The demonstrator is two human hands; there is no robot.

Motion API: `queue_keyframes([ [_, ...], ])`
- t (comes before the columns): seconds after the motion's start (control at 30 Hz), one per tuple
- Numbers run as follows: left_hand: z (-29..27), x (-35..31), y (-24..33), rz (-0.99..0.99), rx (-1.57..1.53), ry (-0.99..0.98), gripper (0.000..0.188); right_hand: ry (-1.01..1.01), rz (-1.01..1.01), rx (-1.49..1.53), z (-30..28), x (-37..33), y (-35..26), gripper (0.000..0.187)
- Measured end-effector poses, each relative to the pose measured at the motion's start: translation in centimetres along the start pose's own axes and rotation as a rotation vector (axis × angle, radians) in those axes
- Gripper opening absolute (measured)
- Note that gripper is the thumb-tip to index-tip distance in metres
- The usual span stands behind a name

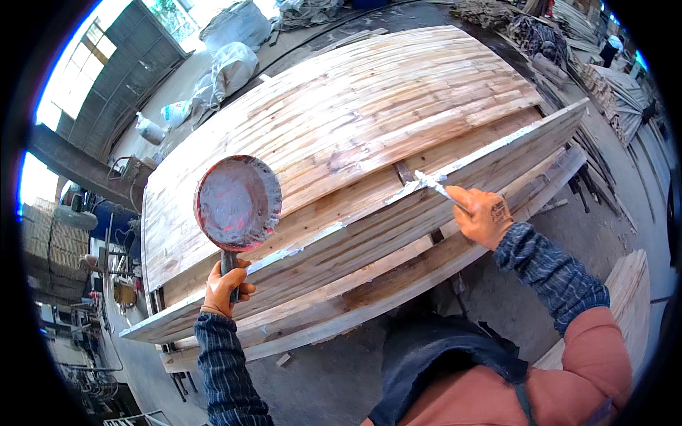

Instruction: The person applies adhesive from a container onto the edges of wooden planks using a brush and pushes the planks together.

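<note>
My left hand [226, 285], in an orange glove, is wrapped round the handle of a round pan [238, 202]. White paste coats the inside of the pan, and its rim looks reddish. To the right, my gloved right hand [484, 216] grips a brush [453, 199] whose white-coated head rests on the top edge of a long plank panel [398, 231] standing on edge. Wet white paste [323, 233] lies in patches along that edge. The pan hangs over the left part of the wood, apart from the brush.
Behind the upright panel lies a broad panel of joined wooden strips [341, 113]. A lower timber [355, 314] runs along the near side. White sacks [234, 67] sit at the far left, timber piles [604, 99] at the far right. A board [625, 305] leans near my right elbow.
</note>
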State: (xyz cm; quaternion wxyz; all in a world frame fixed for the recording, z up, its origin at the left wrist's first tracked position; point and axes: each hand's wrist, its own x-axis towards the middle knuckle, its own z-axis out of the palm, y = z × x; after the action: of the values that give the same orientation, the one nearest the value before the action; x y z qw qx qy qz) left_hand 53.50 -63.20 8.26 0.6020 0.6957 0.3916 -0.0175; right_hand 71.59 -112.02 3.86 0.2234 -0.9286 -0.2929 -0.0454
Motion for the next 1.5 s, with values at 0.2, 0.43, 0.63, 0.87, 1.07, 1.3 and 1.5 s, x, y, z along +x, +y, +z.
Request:
queue_keyframes([
  [0.2, -0.5, 0.7, -0.6, 0.020, 0.023, -0.072, 0.045, 0.088, -0.156, -0.075, 4.5, -0.9, -7.1, 0.013],
  [0.43, -1.3, 1.1, -0.6, 0.015, 0.035, -0.128, 0.046, 0.001, -0.251, -0.210, 7.9, 0.7, -15.8, 0.029],
  [0.63, -2.2, 1.5, -1.0, 0.025, 0.006, -0.151, 0.043, 0.036, -0.316, -0.245, 6.7, 2.5, -14.8, 0.012],
  [0.87, -1.5, 1.4, -1.4, 0.066, -0.026, -0.163, 0.041, 0.069, -0.015, -0.469, 1.1, 1.0, -2.9, 0.013],
  [1.07, -2.3, 1.4, -2.1, 0.079, -0.042, -0.142, 0.045, 0.153, 0.131, -0.436, 1.4, 0.3, -3.2, 0.013],
  [1.3, -1.5, 1.4, -1.8, 0.104, -0.017, -0.137, 0.042, 0.103, 0.009, -0.278, 4.5, -0.4, -9.6, 0.014],
  [1.5, -2.1, 1.8, -2.4, 0.102, -0.041, -0.137, 0.041, 0.073, -0.075, -0.051, 6.4, 1.1, -14.0, 0.017],
])
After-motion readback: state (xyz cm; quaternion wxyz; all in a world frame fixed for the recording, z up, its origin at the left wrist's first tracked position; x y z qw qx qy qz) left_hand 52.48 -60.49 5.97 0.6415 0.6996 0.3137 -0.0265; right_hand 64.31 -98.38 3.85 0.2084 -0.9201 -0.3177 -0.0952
